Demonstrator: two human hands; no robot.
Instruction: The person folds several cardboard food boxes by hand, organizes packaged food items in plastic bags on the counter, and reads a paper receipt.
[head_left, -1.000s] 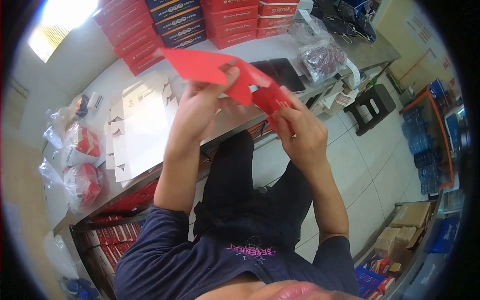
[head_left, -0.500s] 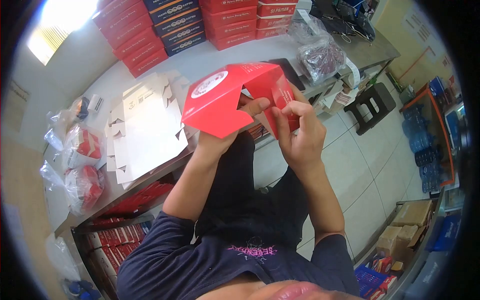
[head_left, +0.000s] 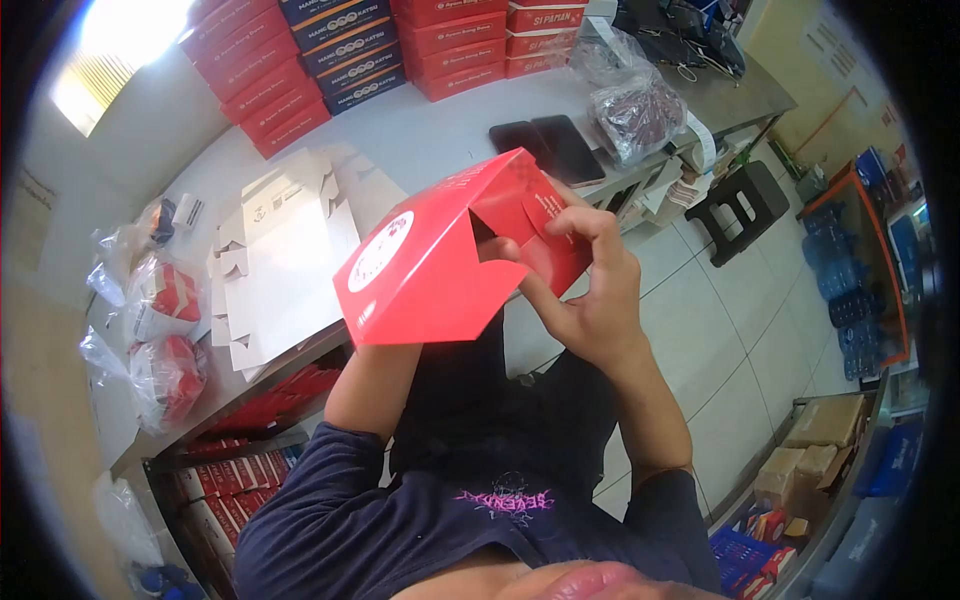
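A partly folded red cardboard box (head_left: pixel 430 250) with a round white logo is held in the air above my lap, tilted, one end flap sticking out. My left hand (head_left: pixel 497 248) supports it from beneath and inside; only some fingers show through the opening, and the rest is hidden behind the cardboard. At the other side, my right hand (head_left: pixel 605 285) grips the red side panel with its fingers bent over the edge. To the left, a stack of flat white box blanks (head_left: pixel 285 265) lies on the table (head_left: pixel 420 130).
Stacked red boxes (head_left: pixel 262 75) and dark boxes (head_left: pixel 350 55) line the table's back. Two dark phone-like slabs (head_left: pixel 560 150) lie near a plastic-wrapped bundle (head_left: pixel 640 115). Plastic-bagged red items (head_left: pixel 165 295) sit at left. A black stool (head_left: pixel 740 210) stands on the floor.
The red box has turned and come lower and to the left, its logo side tipping further down. My left hand has gone behind it; my right hand has shifted slightly along the side panel.
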